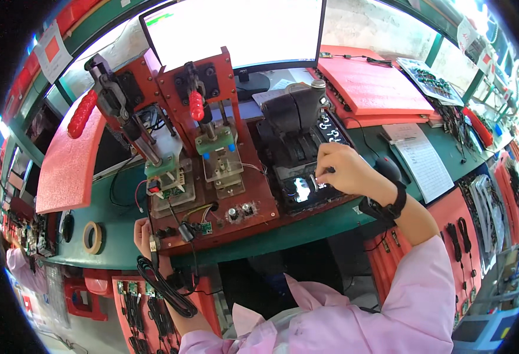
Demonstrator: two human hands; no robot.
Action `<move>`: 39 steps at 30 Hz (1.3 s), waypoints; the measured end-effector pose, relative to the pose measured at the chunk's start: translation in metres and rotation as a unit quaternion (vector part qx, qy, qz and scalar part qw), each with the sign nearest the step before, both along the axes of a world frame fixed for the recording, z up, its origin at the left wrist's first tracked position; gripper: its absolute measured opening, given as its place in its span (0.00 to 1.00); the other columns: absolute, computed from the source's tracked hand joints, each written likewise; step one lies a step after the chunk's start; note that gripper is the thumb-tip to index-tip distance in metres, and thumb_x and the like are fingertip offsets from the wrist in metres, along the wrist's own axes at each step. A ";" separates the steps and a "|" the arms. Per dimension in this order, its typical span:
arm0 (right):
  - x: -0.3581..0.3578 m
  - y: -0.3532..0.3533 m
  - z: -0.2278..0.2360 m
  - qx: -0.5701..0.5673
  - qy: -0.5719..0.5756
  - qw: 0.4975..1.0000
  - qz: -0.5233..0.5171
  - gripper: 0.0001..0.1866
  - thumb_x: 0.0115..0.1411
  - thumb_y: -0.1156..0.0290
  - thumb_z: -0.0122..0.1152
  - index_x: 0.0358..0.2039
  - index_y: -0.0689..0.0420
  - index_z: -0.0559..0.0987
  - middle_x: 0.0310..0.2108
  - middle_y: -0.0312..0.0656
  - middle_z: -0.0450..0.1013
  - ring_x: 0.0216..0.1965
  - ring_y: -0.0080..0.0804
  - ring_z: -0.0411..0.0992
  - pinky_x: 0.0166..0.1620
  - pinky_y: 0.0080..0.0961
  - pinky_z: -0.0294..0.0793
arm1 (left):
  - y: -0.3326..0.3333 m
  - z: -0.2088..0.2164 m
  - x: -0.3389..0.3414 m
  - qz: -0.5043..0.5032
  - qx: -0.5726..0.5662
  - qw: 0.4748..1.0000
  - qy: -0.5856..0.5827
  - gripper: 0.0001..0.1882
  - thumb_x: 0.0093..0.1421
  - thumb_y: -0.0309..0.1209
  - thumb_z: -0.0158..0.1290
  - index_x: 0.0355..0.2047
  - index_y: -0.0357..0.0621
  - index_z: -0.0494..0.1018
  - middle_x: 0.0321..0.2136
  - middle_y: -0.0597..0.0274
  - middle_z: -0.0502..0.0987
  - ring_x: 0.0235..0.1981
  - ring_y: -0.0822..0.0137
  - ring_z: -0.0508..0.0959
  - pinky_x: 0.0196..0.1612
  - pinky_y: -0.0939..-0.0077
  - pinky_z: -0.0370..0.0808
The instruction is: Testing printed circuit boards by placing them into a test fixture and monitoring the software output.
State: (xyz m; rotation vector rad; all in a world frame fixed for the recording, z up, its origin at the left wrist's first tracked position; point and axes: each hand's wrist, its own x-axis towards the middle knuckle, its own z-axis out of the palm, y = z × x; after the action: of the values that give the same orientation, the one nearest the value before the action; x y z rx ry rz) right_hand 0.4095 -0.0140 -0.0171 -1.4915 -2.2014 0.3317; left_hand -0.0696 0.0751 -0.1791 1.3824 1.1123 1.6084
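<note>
My right hand is over the lower right of a black lever controller, its fingertips pinched by a bright lit panel. Whatever sits between those fingertips is too small to make out. My left hand is curled at the left front edge of a red-brown test fixture, closed on a black cable whose coil hangs down over the wrist. Beside it, a green circuit board sits in the fixture's left nest, below a toggle clamp with a red handle.
A second red-handled clamp stands over a clear block. Behind is a monitor. A mouse and paper sheet lie at right, a tape roll at left. Red foam trays hold boards and cables.
</note>
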 end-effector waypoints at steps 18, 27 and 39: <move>0.029 -0.011 -0.008 0.021 0.031 0.999 -0.006 0.04 0.42 0.77 0.63 0.22 0.57 0.78 0.30 0.38 0.65 0.38 0.36 0.65 0.44 0.29 0.63 | -0.007 0.007 0.012 0.058 0.091 0.987 0.117 0.10 0.62 0.33 0.44 0.28 0.39 0.67 0.20 0.70 0.68 0.23 0.79 0.66 0.28 0.84 0.64; 0.046 -0.022 -0.007 0.076 0.042 0.993 -0.083 0.05 0.41 0.78 0.64 0.19 0.59 0.75 0.29 0.39 0.65 0.37 0.37 0.65 0.43 0.29 0.64 | -0.002 0.001 0.007 -0.004 0.001 0.996 -0.086 0.05 0.59 0.27 0.47 0.29 0.39 0.70 0.20 0.77 0.62 0.23 0.84 0.58 0.26 0.89 0.53; 0.045 -0.005 -0.010 0.103 0.009 0.991 -0.085 0.06 0.43 0.83 0.56 0.25 0.63 0.77 0.27 0.44 0.68 0.31 0.42 0.70 0.35 0.31 0.69 | -0.002 0.002 0.012 0.005 0.019 0.999 -0.033 0.08 0.61 0.31 0.45 0.28 0.39 0.68 0.20 0.71 0.66 0.21 0.80 0.65 0.25 0.85 0.62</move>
State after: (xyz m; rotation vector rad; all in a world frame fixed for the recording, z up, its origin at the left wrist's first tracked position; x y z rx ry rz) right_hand 0.4549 -0.0185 -0.0270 -1.5395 -2.0102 0.0590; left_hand -0.0576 0.0730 -0.1773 1.3404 1.0556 1.6780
